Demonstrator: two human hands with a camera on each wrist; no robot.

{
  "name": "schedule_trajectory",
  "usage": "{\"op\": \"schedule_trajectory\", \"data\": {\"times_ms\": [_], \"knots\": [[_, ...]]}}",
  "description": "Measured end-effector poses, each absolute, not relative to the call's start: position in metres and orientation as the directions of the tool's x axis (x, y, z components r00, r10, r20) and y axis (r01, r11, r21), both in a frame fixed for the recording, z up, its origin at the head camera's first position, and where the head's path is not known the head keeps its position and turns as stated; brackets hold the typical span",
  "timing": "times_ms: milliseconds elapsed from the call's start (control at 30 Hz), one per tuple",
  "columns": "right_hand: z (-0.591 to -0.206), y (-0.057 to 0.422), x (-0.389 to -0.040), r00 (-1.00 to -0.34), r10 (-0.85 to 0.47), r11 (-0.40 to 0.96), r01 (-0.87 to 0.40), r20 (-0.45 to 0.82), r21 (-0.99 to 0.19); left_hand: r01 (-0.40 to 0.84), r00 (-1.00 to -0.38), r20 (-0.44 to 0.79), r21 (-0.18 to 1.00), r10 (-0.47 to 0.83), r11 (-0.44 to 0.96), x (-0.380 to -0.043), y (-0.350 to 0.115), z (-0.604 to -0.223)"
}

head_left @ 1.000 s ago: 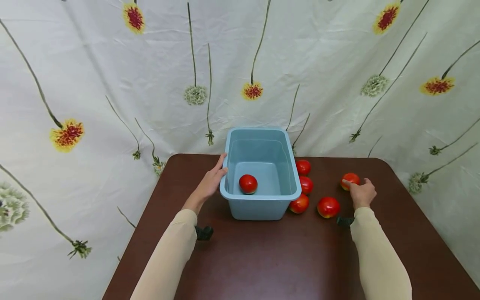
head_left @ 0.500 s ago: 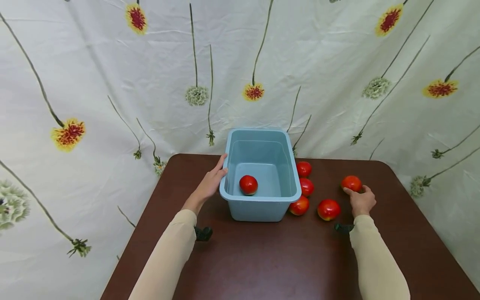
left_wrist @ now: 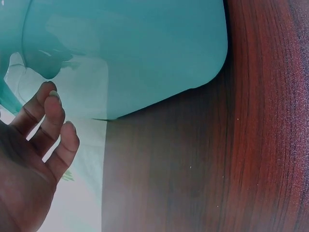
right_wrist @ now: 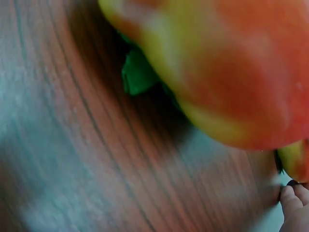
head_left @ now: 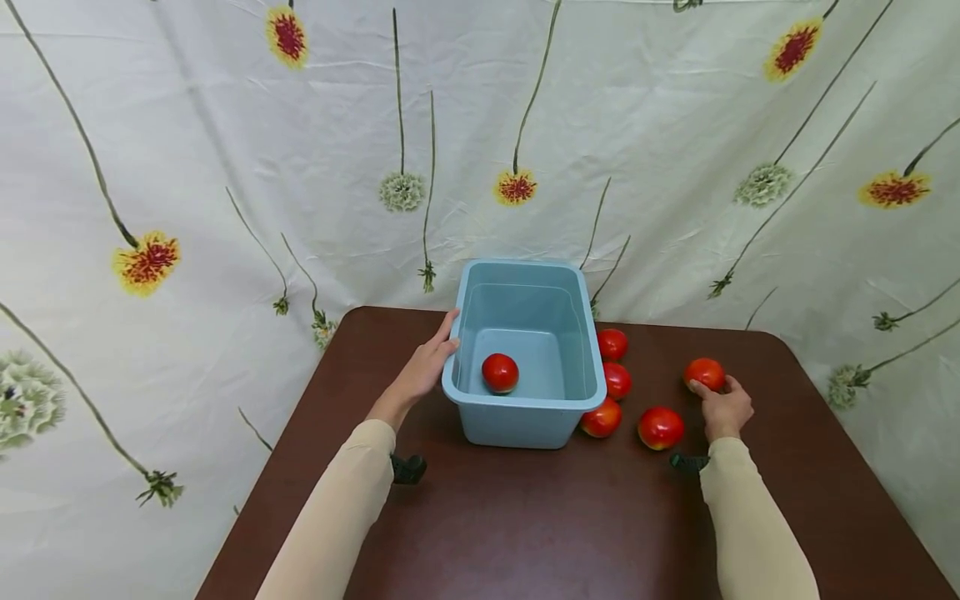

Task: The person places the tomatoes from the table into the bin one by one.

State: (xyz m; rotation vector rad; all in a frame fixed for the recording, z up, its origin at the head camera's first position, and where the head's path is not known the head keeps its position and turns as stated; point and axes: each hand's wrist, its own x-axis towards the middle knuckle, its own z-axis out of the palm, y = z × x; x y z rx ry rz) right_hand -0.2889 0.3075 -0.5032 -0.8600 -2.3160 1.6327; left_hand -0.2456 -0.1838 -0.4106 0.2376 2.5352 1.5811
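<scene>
My left hand (head_left: 422,367) rests against the left side of a blue plastic tub (head_left: 517,421), thumb at its rim. In the left wrist view the relaxed fingers (left_wrist: 57,116) lie at the outside of the tub's wall; the thumb is hidden there. One red tomato (head_left: 500,373) lies inside the tub. On the right, my right hand (head_left: 726,411) holds a tomato (head_left: 705,373) from the near side, thumb and fingers around it. The right wrist view shows another tomato (right_wrist: 231,72) large in front, its green leaves beneath; this is the tomato (head_left: 661,427) beside my wrist.
Three more tomatoes, among them the nearest one (head_left: 602,418), line up along the tub's right side. Everything stands on a dark brown table (head_left: 540,517). A white cloth (head_left: 337,167) with printed flowers hangs behind the table's back edge.
My right hand has drawn slightly toward the near side of its tomato, which stays in place on the table. The left hand and the tub have not moved; the head view has shifted a little.
</scene>
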Motion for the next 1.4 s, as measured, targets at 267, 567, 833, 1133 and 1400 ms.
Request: {"op": "schedule_trajectory", "data": {"times_ms": [267, 567, 833, 1133, 1400], "knots": [[-0.496, 0.306, -0.293, -0.816, 0.543, 0.165, 0.335, -0.199, -0.927, 0.063, -0.979, -0.032, 0.892, 0.201, 0.448, -0.237, -0.179, -0.401], [-0.471, 0.300, -0.301, -0.851, 0.481, 0.125, 0.304, -0.210, -0.944, 0.097, -0.985, 0.023, 0.898, 0.174, 0.429, -0.252, -0.184, -0.432], [-0.450, 0.289, -0.304, -0.890, 0.420, 0.157, 0.265, -0.178, -0.951, 0.094, -0.983, 0.012, 0.894, 0.185, 0.439, -0.253, -0.185, -0.432], [-0.430, 0.261, -0.313, -0.942, 0.322, 0.174, 0.159, -0.096, -0.972, 0.098, -0.986, 0.021, 0.876, 0.166, 0.472, -0.254, -0.185, -0.433], [-0.414, 0.237, -0.319, -0.971, 0.230, 0.199, 0.111, -0.063, -0.974, 0.104, -0.985, 0.027, 0.882, 0.170, 0.460, -0.254, -0.185, -0.434]]}}
